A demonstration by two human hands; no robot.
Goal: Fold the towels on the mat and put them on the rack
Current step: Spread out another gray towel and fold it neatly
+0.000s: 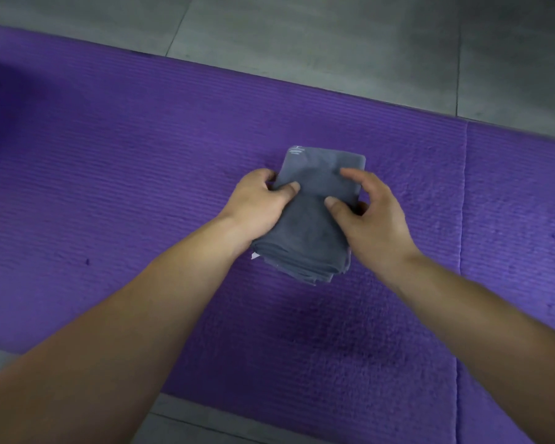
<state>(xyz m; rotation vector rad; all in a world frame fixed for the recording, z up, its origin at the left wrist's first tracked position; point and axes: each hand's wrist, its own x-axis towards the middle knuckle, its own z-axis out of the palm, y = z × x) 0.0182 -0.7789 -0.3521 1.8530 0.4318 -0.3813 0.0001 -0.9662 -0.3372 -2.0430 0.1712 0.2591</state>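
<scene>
On the purple mat, right in front of you, lies the grey towel, already folded into a thick, narrow packet. Its long axis runs away from you, from the near end where the layers show to the far end, and it leans a little to the right. A small white label sticks out at the near left corner.

Both of your hands are on the far half of the packet, one on each long side, so neither is clearly nearer. Your left hand grips the left edge, with the thumb lying on top and the fingers curled around the side. Your right hand is arched over the right edge; its thumb presses on the top, and one fingertip shows beyond the edge, so it seems to pinch the cloth also.

Both forearms reach forward and come together at the towel. I judge that the folding is finished and the lift comes next. The rack is not in view; only grey floor shows beyond the mat.
</scene>
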